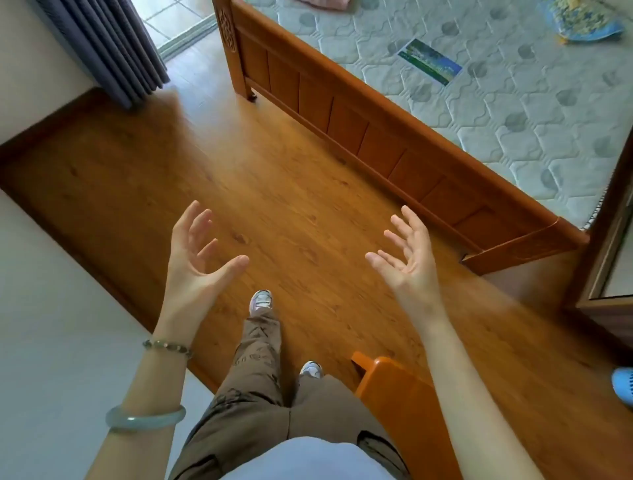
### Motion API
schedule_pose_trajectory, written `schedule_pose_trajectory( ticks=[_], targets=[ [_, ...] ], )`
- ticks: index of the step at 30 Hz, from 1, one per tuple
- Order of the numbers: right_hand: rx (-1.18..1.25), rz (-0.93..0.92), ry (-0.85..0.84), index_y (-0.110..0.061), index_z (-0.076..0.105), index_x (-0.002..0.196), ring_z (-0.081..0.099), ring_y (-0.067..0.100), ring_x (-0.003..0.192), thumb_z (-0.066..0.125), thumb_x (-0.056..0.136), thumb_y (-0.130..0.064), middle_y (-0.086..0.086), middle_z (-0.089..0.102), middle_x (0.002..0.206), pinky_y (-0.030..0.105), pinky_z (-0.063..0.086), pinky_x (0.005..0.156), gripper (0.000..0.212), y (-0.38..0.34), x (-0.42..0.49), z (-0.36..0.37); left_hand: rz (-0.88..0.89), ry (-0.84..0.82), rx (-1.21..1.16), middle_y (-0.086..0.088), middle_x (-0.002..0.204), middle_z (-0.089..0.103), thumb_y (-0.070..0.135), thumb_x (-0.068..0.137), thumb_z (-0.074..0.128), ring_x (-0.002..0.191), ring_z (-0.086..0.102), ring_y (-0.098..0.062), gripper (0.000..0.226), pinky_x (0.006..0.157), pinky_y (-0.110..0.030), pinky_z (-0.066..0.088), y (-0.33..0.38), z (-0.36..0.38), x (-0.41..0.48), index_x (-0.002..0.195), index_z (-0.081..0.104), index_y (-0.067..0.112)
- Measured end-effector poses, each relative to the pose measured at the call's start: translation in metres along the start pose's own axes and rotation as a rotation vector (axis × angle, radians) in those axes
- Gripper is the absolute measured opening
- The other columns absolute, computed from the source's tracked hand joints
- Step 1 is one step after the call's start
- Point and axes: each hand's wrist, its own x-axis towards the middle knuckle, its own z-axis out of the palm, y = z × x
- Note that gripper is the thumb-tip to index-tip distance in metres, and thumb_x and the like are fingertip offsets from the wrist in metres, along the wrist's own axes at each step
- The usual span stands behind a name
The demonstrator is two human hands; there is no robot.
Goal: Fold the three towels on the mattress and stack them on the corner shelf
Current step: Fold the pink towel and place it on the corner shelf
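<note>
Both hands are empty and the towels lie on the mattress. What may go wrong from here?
1. The orange wooden seat stands close beside the person's legs; a step toward the bed may catch it.
2. The pink towel, the blue towel and the green towel lie far across the mattress, beyond the bed frame; the left hand and right hand, both open, may need an awkward reach.

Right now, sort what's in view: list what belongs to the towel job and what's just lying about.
Job: pink towel, blue-yellow towel, green-blue towel, mattress, left hand, right hand.
Lying about: curtain, blue slipper, orange wooden furniture.
</note>
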Motion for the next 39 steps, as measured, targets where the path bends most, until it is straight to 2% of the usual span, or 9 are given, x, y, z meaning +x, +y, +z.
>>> schedule_pose_trajectory(
  ticks=[5,9,16,22,26,31,39],
  targets=[
    [0.009,0.03,0.004,-0.032,0.028,0.144,0.044,0.007,0.129,0.071,0.075,-0.028,-0.005,0.037,0.148,0.037,0.046,0.103,0.081,-0.01,0.058,0.035,-0.042,-0.025,-0.039,0.007,0.148,0.038,0.044,0.065,0.078,0.137,0.036,-0.006,0.098,0.111,-0.033,0.036,-0.007,-0.017,0.073,0.147,0.026,0.028],
    [0.022,0.036,0.018,-0.03,0.027,0.145,0.045,0.008,0.128,0.072,0.081,-0.018,-0.003,0.038,0.147,0.037,0.046,0.103,0.079,-0.028,0.115,0.07,-0.014,-0.068,-0.016,0.007,0.149,0.037,0.033,0.067,0.08,0.137,0.035,-0.005,0.096,0.111,-0.031,0.036,-0.008,-0.038,0.137,0.147,0.027,0.027],
    [0.045,0.029,0.04,-0.03,0.028,0.145,0.046,0.002,0.125,0.071,0.083,-0.018,-0.007,0.039,0.146,0.022,0.046,0.097,0.076,-0.061,0.196,0.113,-0.014,-0.105,-0.001,0.008,0.148,0.038,0.035,0.068,0.079,0.136,0.037,-0.004,0.094,0.11,-0.032,0.037,-0.004,-0.063,0.229,0.147,0.028,0.026],
    [0.065,0.041,0.07,-0.029,0.028,0.145,0.046,0.004,0.126,0.071,0.083,-0.016,-0.006,0.04,0.146,0.025,0.046,0.099,0.076,-0.074,0.256,0.123,-0.03,-0.126,0.001,0.009,0.148,0.038,0.033,0.068,0.078,0.135,0.037,-0.003,0.093,0.11,-0.031,0.036,-0.005,-0.06,0.295,0.146,0.029,0.028],
    [0.049,0.044,0.072,-0.028,0.028,0.145,0.046,0.004,0.126,0.07,0.084,-0.015,-0.005,0.039,0.146,0.026,0.047,0.099,0.075,-0.075,0.31,0.127,-0.039,-0.082,0.018,0.007,0.149,0.038,0.033,0.068,0.077,0.136,0.037,-0.006,0.091,0.109,-0.031,0.037,-0.008,-0.057,0.351,0.146,0.03,0.027],
    [0.034,0.03,0.042,-0.028,0.028,0.144,0.047,-0.002,0.123,0.07,0.083,-0.015,-0.008,0.04,0.145,0.015,0.047,0.093,0.075,-0.08,0.396,0.128,-0.031,-0.048,0.045,0.008,0.148,0.038,0.035,0.068,0.076,0.135,0.038,-0.005,0.09,0.11,-0.033,0.038,-0.002,-0.042,0.43,0.146,0.031,0.027],
    [0.024,-0.015,-0.039,-0.028,0.029,0.144,0.048,0.003,0.125,0.071,0.083,-0.016,-0.004,0.04,0.146,0.023,0.047,0.098,0.076,-0.11,0.531,0.129,0.017,0.019,0.055,0.007,0.149,0.039,0.035,0.07,0.075,0.136,0.038,-0.006,0.088,0.109,-0.031,0.038,0.017,-0.018,0.551,0.146,0.031,0.025]
  ],
)
